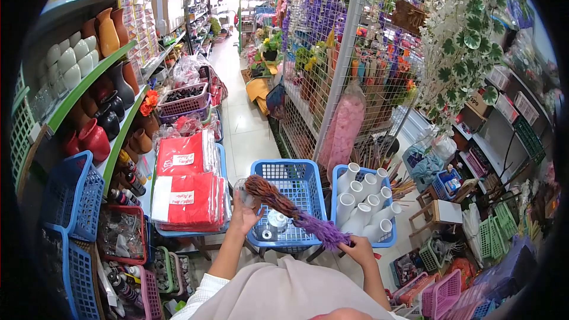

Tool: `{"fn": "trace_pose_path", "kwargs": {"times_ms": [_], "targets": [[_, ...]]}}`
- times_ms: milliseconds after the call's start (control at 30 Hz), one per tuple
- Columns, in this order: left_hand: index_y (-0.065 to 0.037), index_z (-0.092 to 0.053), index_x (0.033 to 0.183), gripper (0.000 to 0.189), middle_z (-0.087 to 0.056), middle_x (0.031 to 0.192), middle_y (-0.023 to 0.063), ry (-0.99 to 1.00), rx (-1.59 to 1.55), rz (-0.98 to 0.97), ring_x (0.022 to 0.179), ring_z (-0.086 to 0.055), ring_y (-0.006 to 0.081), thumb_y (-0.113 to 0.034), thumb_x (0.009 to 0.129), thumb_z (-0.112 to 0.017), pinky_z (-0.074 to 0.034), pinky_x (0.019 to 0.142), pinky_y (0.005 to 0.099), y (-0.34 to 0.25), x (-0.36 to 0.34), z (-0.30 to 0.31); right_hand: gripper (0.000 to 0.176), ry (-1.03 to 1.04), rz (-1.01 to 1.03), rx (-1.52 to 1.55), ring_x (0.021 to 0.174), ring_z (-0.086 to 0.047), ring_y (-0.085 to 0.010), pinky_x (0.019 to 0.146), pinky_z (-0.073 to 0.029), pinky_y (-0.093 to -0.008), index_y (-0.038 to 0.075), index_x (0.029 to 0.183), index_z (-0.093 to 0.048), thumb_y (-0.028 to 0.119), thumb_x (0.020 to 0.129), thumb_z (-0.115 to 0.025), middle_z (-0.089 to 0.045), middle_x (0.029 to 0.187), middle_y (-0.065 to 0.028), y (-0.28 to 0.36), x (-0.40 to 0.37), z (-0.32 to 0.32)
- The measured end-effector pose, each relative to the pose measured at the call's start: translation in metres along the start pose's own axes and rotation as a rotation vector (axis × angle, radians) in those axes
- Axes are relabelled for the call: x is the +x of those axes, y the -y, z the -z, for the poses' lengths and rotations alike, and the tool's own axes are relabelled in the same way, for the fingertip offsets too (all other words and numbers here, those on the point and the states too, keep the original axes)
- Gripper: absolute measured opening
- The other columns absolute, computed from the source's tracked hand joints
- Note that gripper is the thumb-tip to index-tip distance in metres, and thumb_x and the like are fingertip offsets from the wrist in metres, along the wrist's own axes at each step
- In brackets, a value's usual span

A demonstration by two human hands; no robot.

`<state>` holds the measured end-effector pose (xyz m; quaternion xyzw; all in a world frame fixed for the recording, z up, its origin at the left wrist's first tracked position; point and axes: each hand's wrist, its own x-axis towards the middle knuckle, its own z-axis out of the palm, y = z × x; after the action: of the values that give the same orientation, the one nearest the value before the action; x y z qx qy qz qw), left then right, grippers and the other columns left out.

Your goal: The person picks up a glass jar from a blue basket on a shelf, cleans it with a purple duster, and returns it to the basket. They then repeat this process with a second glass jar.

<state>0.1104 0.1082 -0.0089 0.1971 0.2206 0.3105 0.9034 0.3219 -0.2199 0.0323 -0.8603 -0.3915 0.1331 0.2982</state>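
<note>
My right hand [359, 250] grips the purple end of a fluffy duster [290, 208] that runs up and left, turning brown toward its tip. My left hand [243, 214] holds a clear glass item [243, 191] and the duster's brown tip lies against or inside it. Both hands hover over a blue plastic basket [284, 172] with a few clear glass pieces [275, 223] in its near part.
A second blue basket [340, 176] of white tubes [363, 202] stands to the right. Red packets [189, 184] fill a tray at left. Left shelves carry vases [106, 32] and bottles. A wire rack [349, 53] with artificial flowers stands behind. The aisle floor [243, 124] runs ahead.
</note>
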Motion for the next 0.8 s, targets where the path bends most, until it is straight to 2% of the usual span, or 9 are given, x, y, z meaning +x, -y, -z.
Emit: {"fn": "trace_pose_path", "kwargs": {"times_ms": [200, 267, 367, 400, 467, 600, 633, 700, 800], "targets": [[-0.018, -0.051, 0.128, 0.077, -0.056, 0.124, 0.0056, 0.255, 0.105, -0.004, 0.118, -0.048, 0.024, -0.077, 0.078, -0.048, -0.037, 0.099, 0.0437, -0.009, -0.007, -0.013, 0.034, 0.142, 0.089, 0.22, 0.055, -0.059, -0.0175, 0.056, -0.047, -0.0313, -0.001, 0.087, -0.07, 0.031, 0.074, -0.074, -0.066, 0.066, -0.0142, -0.014, -0.001, -0.004], [-0.018, -0.052, 0.128, 0.077, -0.057, 0.122, 0.0058, 0.162, 0.126, -0.019, 0.118, -0.049, 0.0237, -0.078, 0.078, -0.048, -0.039, 0.095, 0.0422, -0.007, -0.006, -0.01, 0.033, 0.054, -0.015, 0.047, 0.055, -0.059, -0.0172, 0.056, -0.046, -0.0314, 0.0, 0.085, -0.07, 0.031, 0.075, -0.074, -0.065, 0.065, -0.0143, -0.003, -0.003, 0.008], [-0.018, -0.053, 0.127, 0.077, -0.06, 0.119, 0.007, -0.061, 0.144, -0.038, 0.115, -0.052, 0.0234, -0.077, 0.078, -0.049, -0.045, 0.087, 0.04, -0.003, -0.005, -0.009, 0.032, -0.022, 0.042, -0.03, 0.055, -0.059, -0.0164, 0.056, -0.046, -0.0312, 0.0, 0.084, -0.07, 0.031, 0.075, -0.074, -0.065, 0.065, -0.0133, -0.001, -0.002, 0.005], [-0.018, -0.053, 0.127, 0.077, -0.06, 0.119, 0.007, -0.062, 0.145, -0.038, 0.115, -0.052, 0.0234, -0.077, 0.078, -0.049, -0.045, 0.087, 0.04, -0.004, -0.005, -0.011, 0.032, -0.021, 0.042, -0.029, 0.055, -0.059, -0.0164, 0.056, -0.046, -0.0312, 0.0, 0.084, -0.07, 0.031, 0.075, -0.074, -0.065, 0.065, -0.0133, -0.001, -0.002, 0.003], [-0.019, -0.054, 0.126, 0.075, -0.06, 0.117, 0.0076, 0.157, 0.152, -0.06, 0.113, -0.053, 0.0241, -0.077, 0.078, -0.049, -0.045, 0.087, 0.0418, -0.007, -0.005, -0.018, 0.034, 0.068, 0.116, 0.186, 0.054, -0.059, -0.0193, 0.055, -0.046, -0.0325, 0.001, 0.084, -0.071, 0.033, 0.074, -0.075, -0.064, 0.064, -0.0141, -0.004, -0.003, -0.001], [-0.012, -0.047, 0.129, 0.079, -0.058, 0.12, 0.0095, 0.173, 0.131, -0.039, 0.11, -0.054, 0.0243, -0.075, 0.081, -0.048, -0.045, 0.09, 0.0415, -0.017, -0.006, -0.009, 0.034, 0.109, 0.106, 0.177, 0.053, -0.058, -0.0196, 0.054, -0.045, -0.0326, 0.001, 0.084, -0.071, 0.032, 0.073, -0.075, -0.064, 0.064, -0.0143, -0.01, -0.004, 0.003], [-0.014, -0.048, 0.128, 0.078, -0.059, 0.115, 0.0084, -0.047, 0.103, -0.074, 0.103, -0.054, 0.0221, -0.076, 0.08, -0.048, -0.046, 0.087, 0.039, -0.012, 0.002, -0.001, 0.032, 0.049, 0.047, 0.073, 0.053, -0.058, -0.0189, 0.054, -0.045, -0.0325, 0.001, 0.084, -0.071, 0.031, 0.074, -0.075, -0.064, 0.064, -0.0136, -0.003, -0.004, 0.007], [-0.014, -0.048, 0.128, 0.078, -0.058, 0.117, 0.0077, -0.03, 0.112, -0.037, 0.101, -0.054, 0.021, -0.076, 0.08, -0.048, -0.045, 0.086, 0.0378, -0.008, 0.002, -0.005, 0.031, -0.011, -0.015, -0.031, 0.053, -0.058, -0.0182, 0.054, -0.045, -0.0323, 0.001, 0.084, -0.071, 0.03, 0.074, -0.075, -0.065, 0.064, -0.013, 0.0, -0.005, 0.006], [-0.015, -0.048, 0.129, 0.079, -0.054, 0.123, 0.0088, 0.005, 0.166, -0.021, 0.105, -0.053, 0.0232, -0.077, 0.079, -0.047, -0.044, 0.091, 0.0409, -0.005, -0.001, -0.015, 0.03, -0.094, 0.091, 0.0, 0.054, -0.058, -0.0174, 0.054, -0.045, -0.0318, 0.001, 0.083, -0.071, 0.03, 0.074, -0.074, -0.066, 0.065, -0.0113, -0.011, -0.003, -0.006]]}}
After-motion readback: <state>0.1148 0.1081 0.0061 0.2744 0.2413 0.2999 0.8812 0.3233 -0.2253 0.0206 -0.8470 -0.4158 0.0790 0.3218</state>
